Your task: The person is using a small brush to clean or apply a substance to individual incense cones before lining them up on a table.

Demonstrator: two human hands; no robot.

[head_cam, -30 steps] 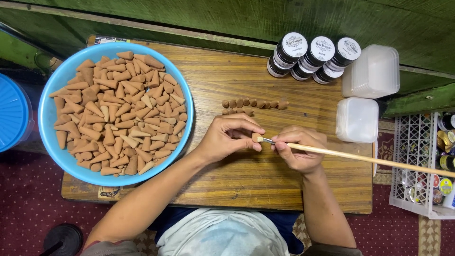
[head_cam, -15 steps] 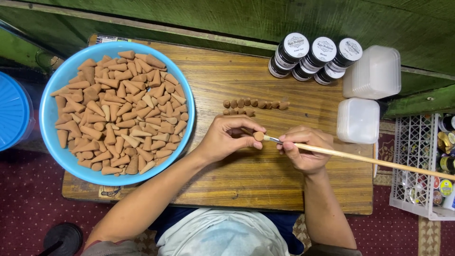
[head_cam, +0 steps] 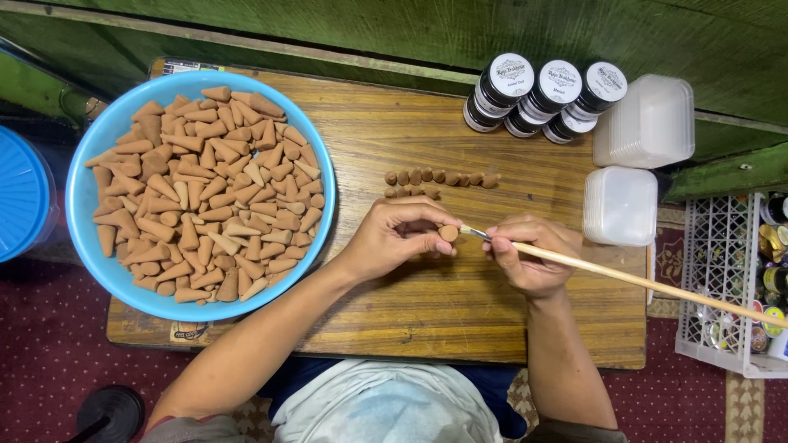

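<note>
My left hand point(head_cam: 398, 236) pinches a small brown clay cone point(head_cam: 448, 233) with its round base turned toward my right hand. A long thin wooden paintbrush point(head_cam: 640, 281) is gripped in my right hand point(head_cam: 529, 254), and its tip touches the cone's base. Both hands hover over the middle of a low wooden table point(head_cam: 460, 303). Just beyond them, several small cones point(head_cam: 439, 178) stand in two short rows. A big blue bowl point(head_cam: 92, 172) at the left is heaped with several more cones point(head_cam: 205, 189).
Three black paint jars with white lids point(head_cam: 546, 98) stand at the table's far right. Beside them lie two stacks of translucent plastic containers point(head_cam: 648, 123) point(head_cam: 620, 207). A white lattice basket point(head_cam: 726, 287) of small pots sits off the right edge. A blue lid point(head_cam: 20, 193) lies at far left.
The brush tip has shifted slightly against the cone's base while my left hand keeps holding the cone. Nothing else has moved.
</note>
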